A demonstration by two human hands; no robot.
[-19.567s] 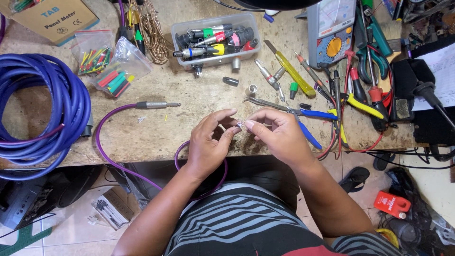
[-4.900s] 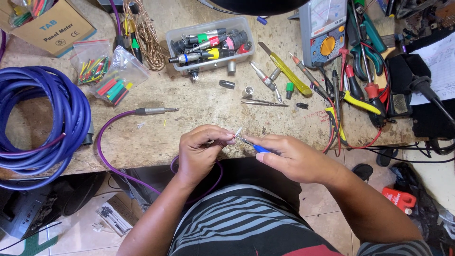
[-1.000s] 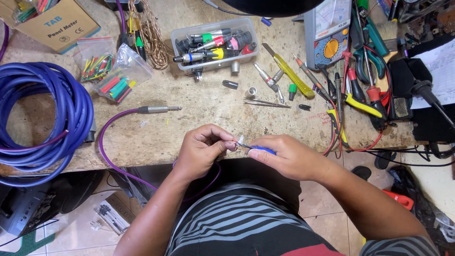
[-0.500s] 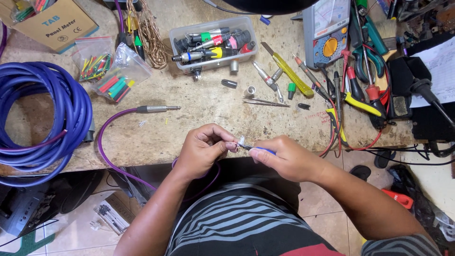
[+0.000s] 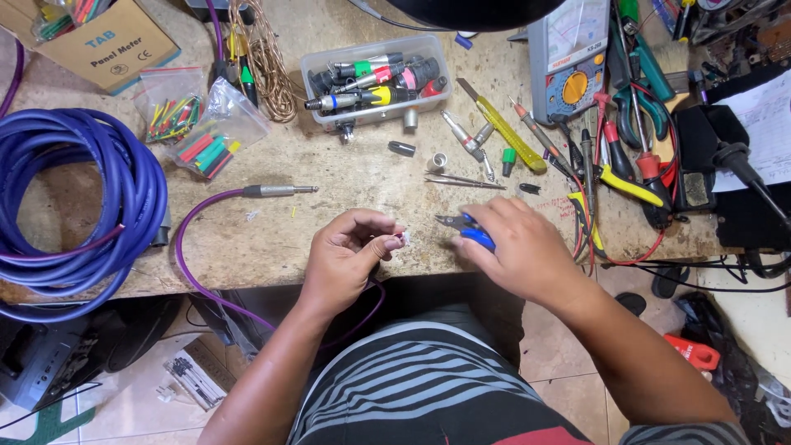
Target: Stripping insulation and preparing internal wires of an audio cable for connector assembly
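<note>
Two hands work at the near edge of the bench [image 5: 346, 177], and everything here I place from that edge. Far left of it lies the big blue cable coil [image 5: 70, 206]; up at the back sits the clear box [image 5: 375, 78] of plugs. A purple cable [image 5: 206, 247] runs from its jack plug [image 5: 280, 190] on the bench, loops over the edge and comes up into my left hand [image 5: 350, 255]. That left grip is closed, thumb and fingertips pinching the cable end [image 5: 401, 239] just above the edge, its tip pointing right. My right hand [image 5: 515, 247] is closed round blue-handled pliers [image 5: 470, 231], nose pointing left, toward the tip. The two lie nearly on one line along the edge, nose and tip near but apart. I judge the right hand is the one to close that gap.
</note>
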